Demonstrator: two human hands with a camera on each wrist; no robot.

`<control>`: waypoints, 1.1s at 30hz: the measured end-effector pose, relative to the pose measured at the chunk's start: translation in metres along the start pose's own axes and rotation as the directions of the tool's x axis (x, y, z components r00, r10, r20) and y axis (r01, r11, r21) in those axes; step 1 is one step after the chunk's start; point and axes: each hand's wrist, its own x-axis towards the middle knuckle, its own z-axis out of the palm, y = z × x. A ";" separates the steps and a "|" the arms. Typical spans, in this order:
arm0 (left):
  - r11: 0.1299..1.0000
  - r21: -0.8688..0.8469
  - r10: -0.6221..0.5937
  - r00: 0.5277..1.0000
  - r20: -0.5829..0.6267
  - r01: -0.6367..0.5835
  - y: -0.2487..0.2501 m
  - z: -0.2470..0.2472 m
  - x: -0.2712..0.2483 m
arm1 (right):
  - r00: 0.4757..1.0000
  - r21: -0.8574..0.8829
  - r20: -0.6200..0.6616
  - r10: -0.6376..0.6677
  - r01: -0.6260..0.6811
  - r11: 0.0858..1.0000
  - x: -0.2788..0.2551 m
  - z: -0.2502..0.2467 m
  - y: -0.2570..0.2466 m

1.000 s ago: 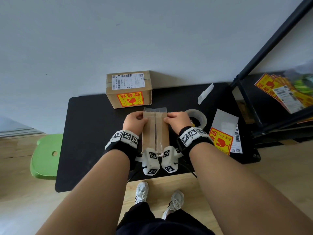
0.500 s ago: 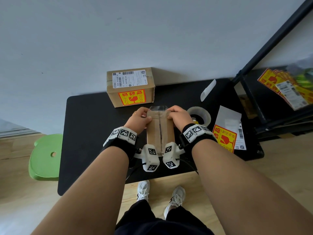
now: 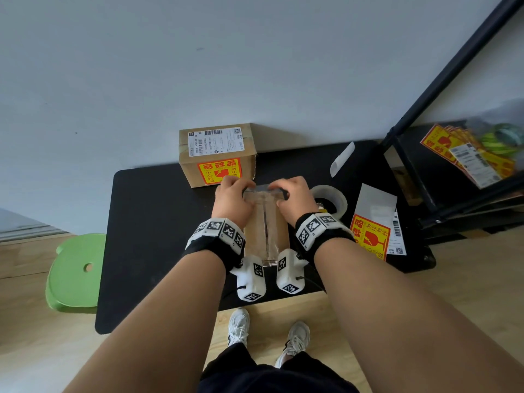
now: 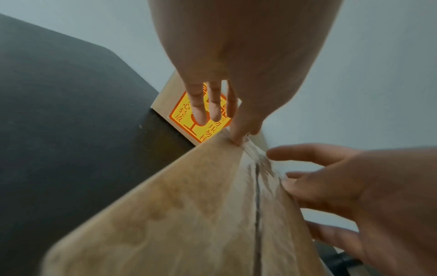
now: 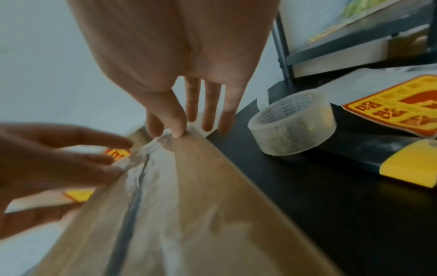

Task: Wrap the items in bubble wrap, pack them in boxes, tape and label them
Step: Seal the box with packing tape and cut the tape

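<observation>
Left hand [image 3: 233, 200] and right hand [image 3: 295, 197] side by side, forearms extended, fingers [image 4: 214, 104] straight, pointing down

A brown cardboard box [image 3: 266, 228] lies flat, clear tape [image 3: 262, 194] seemingly along its seam.

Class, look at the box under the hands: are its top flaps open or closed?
Closed. The box has both flaps lying flat, meeting at a centre seam covered by clear tape, which both hands press at the far edge.
</observation>
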 end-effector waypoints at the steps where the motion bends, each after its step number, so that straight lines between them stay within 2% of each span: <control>1: 1.000 0.018 0.000 1.000 0.031 0.000 0.002 0.000 0.000 | 0.999 -0.021 0.032 -0.004 0.005 1.000 -0.001 0.000 -0.001; 7: 0.989 0.098 -0.133 0.961 0.244 0.112 0.004 0.000 0.004 | 0.992 -0.015 0.116 0.047 -0.045 0.999 0.000 0.000 0.001; 13: 0.983 0.044 -0.183 0.936 0.300 0.178 0.003 0.003 0.012 | 0.980 0.069 0.175 0.092 -0.106 0.992 0.007 0.002 0.004; 16: 0.965 -0.068 -0.218 0.918 0.332 0.254 0.001 0.000 0.017 | 0.971 0.117 0.208 0.116 -0.142 0.983 0.010 0.000 0.004; 20: 0.884 -0.266 -0.249 0.869 0.428 0.384 -0.004 -0.004 0.018 | 0.954 0.190 0.247 0.170 -0.220 0.957 0.012 -0.002 0.006; 25: 0.810 -0.404 -0.212 0.855 0.474 0.425 -0.011 -0.004 0.015 | 0.934 0.282 0.291 0.209 -0.292 0.914 0.013 -0.005 0.013; 26: 0.810 -0.407 -0.211 0.858 0.469 0.422 -0.013 -0.003 0.013 | 0.931 0.301 0.297 0.215 -0.304 0.904 0.013 -0.005 0.013; 30: 0.922 -0.258 -0.197 0.923 0.332 0.289 -0.015 0.004 0.010 | 0.939 0.343 0.273 0.208 -0.297 0.891 0.012 -0.003 0.015; 33: 0.936 -0.260 -0.174 0.953 0.247 0.239 -0.013 0.007 0.012 | 0.951 0.328 0.238 0.196 -0.269 0.906 0.011 -0.001 0.016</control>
